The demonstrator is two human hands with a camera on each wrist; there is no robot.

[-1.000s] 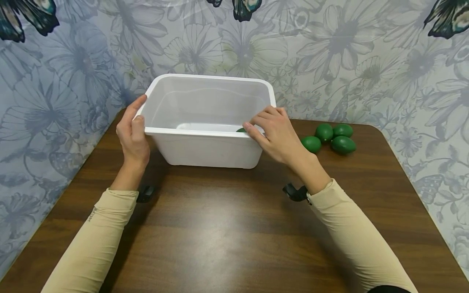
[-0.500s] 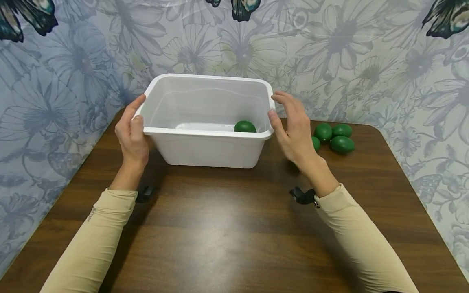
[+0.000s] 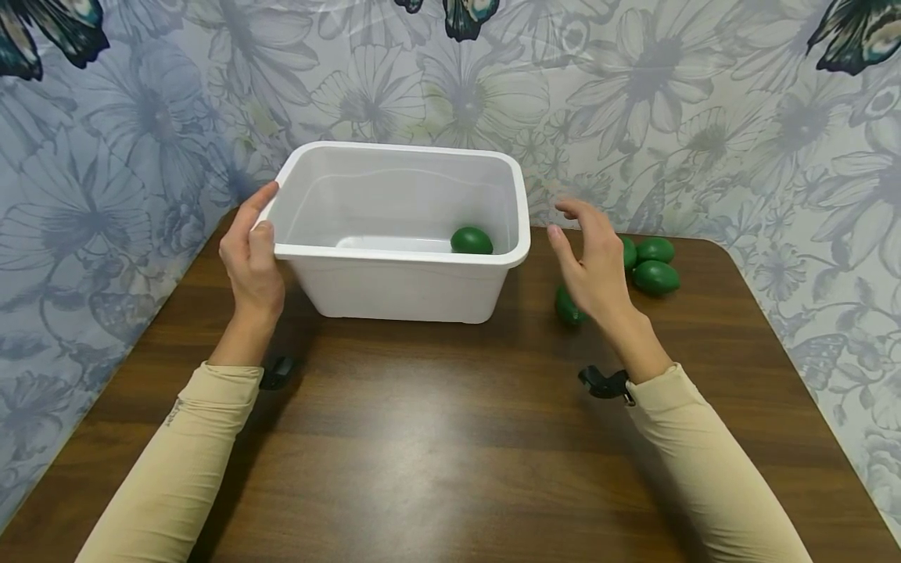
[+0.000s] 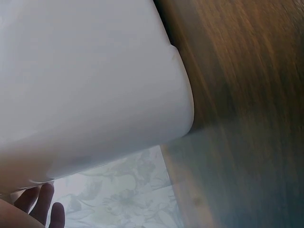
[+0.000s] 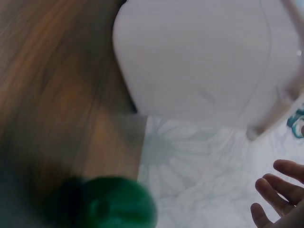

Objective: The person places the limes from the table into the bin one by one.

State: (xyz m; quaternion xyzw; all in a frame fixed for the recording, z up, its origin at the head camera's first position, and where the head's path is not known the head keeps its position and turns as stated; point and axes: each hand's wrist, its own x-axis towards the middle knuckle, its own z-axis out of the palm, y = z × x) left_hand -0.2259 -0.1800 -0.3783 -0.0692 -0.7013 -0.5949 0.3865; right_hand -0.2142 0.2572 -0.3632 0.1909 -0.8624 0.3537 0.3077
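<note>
A white plastic tub (image 3: 394,285) stands on the table, with one green lime (image 3: 472,240) inside at its right end. My left hand (image 3: 253,270) grips the tub's left rim, thumb at the near corner and fingers along the side. To the right of the tub, my right hand (image 3: 594,270) hovers apart from it, fingers spread loosely and holding nothing. A second lime (image 3: 567,306) lies on the table partly hidden under that hand; in the right wrist view a blurred lime (image 5: 121,202) shows low down. Several more limes (image 3: 656,277) sit grouped just beyond, one half covered by the hand.
The brown wooden table (image 3: 415,438) has a rounded far right corner behind the limes. A wall (image 3: 633,117) with a flower pattern rises directly behind the tub and along the table's left side.
My right hand has come out of the tub, passed its right rim and moved right toward the limes. The lime inside is now uncovered. The left hand stays on the rim.
</note>
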